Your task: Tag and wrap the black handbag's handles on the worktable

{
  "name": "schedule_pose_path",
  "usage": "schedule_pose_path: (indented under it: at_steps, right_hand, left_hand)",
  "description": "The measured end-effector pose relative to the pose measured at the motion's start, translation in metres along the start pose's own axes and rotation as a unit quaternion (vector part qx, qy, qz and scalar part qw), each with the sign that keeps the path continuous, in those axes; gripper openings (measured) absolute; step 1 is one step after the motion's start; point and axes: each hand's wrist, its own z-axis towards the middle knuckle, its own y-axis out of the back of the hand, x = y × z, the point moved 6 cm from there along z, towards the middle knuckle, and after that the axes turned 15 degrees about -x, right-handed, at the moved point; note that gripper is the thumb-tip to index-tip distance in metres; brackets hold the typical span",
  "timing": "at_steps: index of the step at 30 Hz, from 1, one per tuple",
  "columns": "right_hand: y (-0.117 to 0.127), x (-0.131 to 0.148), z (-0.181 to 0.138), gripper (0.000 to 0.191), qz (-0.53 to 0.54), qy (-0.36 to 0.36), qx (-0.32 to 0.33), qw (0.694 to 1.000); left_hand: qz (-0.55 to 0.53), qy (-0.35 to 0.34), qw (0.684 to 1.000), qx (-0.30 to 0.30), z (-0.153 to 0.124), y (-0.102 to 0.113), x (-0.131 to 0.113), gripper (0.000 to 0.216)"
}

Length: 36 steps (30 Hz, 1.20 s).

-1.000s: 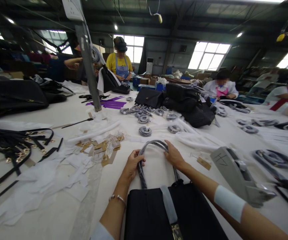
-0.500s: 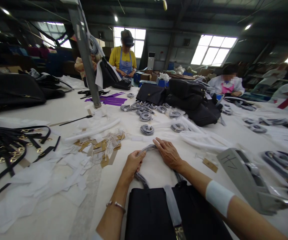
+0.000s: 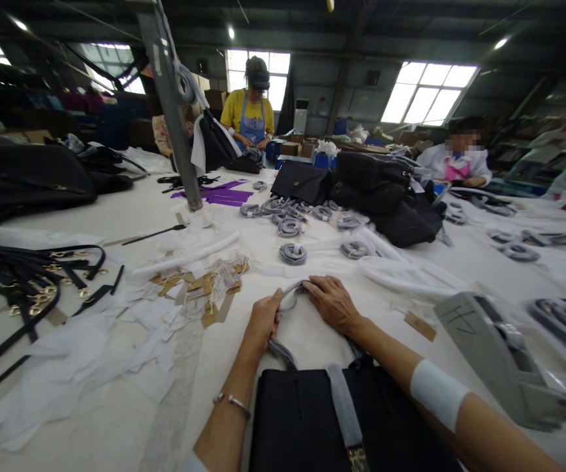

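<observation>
A black handbag (image 3: 307, 419) lies in front of me, its closing strap covered in pale wrap above a gold-coloured clasp (image 3: 357, 457). Its handle (image 3: 292, 296) arches away from me and is wrapped in greyish, see-through film. My left hand (image 3: 264, 321) is closed around the left side of the handle. At the top of the arch, my right hand (image 3: 333, 303) grips the handle with bent fingers; its fingertips are partly hidden. The handle's right end runs down behind my right forearm.
Left are paper tags (image 3: 208, 288), white sheets (image 3: 66, 373) and black straps with gold hooks (image 3: 31, 282). Wrapped strap coils (image 3: 293, 254) and black bags (image 3: 385, 196) lie ahead. A grey tape dispenser (image 3: 494, 354) stands right. Co-workers (image 3: 250, 118) are across the table.
My right hand's fingers have bent down onto the handle, where they were straighter before. The handle between my hands now loops more sharply. The view has shifted slightly.
</observation>
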Motion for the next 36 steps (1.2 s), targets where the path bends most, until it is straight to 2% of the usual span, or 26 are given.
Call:
schedule_pose_path:
  at_steps: [3, 5, 9, 11, 13, 16, 19, 22, 26, 30, 36]
  right_hand:
    - [-0.001, -0.003, 0.005, 0.039, -0.012, -0.035, 0.04, 0.998]
    - [0.0, -0.009, 0.007, 0.033, -0.013, -0.074, 0.076, 0.994]
    - [0.004, -0.022, 0.007, 0.013, -0.006, -0.127, 0.124, 0.984]
    - [0.006, -0.029, 0.004, 0.012, -0.014, -0.143, 0.117, 0.983]
    - [0.007, -0.036, -0.002, 0.013, -0.031, -0.173, 0.104, 0.979]
    - [0.005, -0.046, -0.01, 0.019, -0.06, -0.214, 0.091, 0.971]
    - [0.003, -0.046, -0.01, 0.03, -0.076, -0.211, 0.091, 0.97]
    - [0.003, -0.033, -0.001, 0.039, -0.073, -0.166, 0.086, 0.98]
    - [-0.003, -0.006, 0.012, 0.05, -0.013, -0.075, 0.078, 0.994]
    - [-0.018, -0.004, 0.012, 0.034, 0.041, -0.085, 0.11, 0.989]
    - [-0.012, -0.006, 0.006, 0.028, 0.1, -0.088, 0.064, 0.989]
  left_hand:
    - [0.001, 0.008, 1.0, 0.003, 0.001, 0.0, 0.001, 0.053]
    - [0.018, -0.005, 1.0, -0.007, 0.004, 0.003, 0.001, 0.046]
    - [0.139, -0.097, 0.982, -0.088, 0.01, 0.018, -0.008, 0.029]
    - [0.239, -0.163, 0.95, -0.117, 0.007, 0.021, -0.016, 0.023]
    - [0.336, -0.231, 0.905, -0.124, 0.0, 0.018, -0.023, 0.02]
    - [0.408, -0.306, 0.857, -0.074, -0.013, 0.003, -0.028, 0.027]
    - [0.433, -0.357, 0.827, -0.034, -0.023, -0.009, -0.029, 0.05]
    - [0.48, -0.371, 0.793, -0.058, -0.022, -0.01, -0.029, 0.046]
    - [0.48, -0.361, 0.795, -0.082, -0.017, -0.007, -0.027, 0.032]
    - [0.483, -0.333, 0.802, -0.11, -0.013, -0.002, -0.022, 0.021]
    - [0.497, -0.309, 0.801, -0.126, -0.011, 0.002, -0.02, 0.027]
